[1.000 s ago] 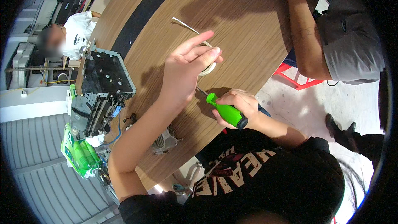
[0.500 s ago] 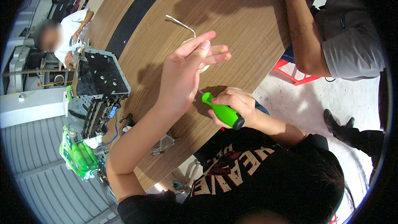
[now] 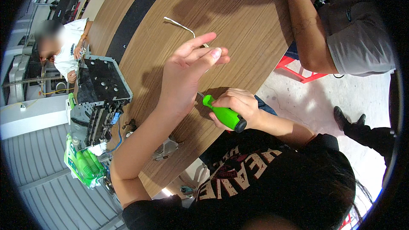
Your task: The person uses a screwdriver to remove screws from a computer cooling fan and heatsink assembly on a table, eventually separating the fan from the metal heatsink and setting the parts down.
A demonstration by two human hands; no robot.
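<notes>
My right hand [image 3: 238,104] is wrapped round the green handle of a screwdriver [image 3: 226,116], whose black end points back toward my body. Its metal shaft runs behind my left wrist, so the tip is hidden. Over the table, my left hand [image 3: 181,79] is raised with nothing visible in it. The index finger stretches out, and the thumb lies over the other fingers, which extend forward. A white cord [image 3: 180,25] rests on the wood beyond this hand; part of it disappears behind the fingers.
A black and metal machine chassis [image 3: 104,79] stands at the table's left, beside a green package [image 3: 85,162] and a blue cable [image 3: 116,145]. Metal parts [image 3: 165,149] sit by my left forearm. One person's arm [image 3: 309,30] is at the right; another person [image 3: 70,44] works far left. A red stool [image 3: 298,74] stands below.
My left index finger has lifted away from the thumb, and the thumb now lies lower across the other fingers. The right hand still grips the screwdriver with little movement.
</notes>
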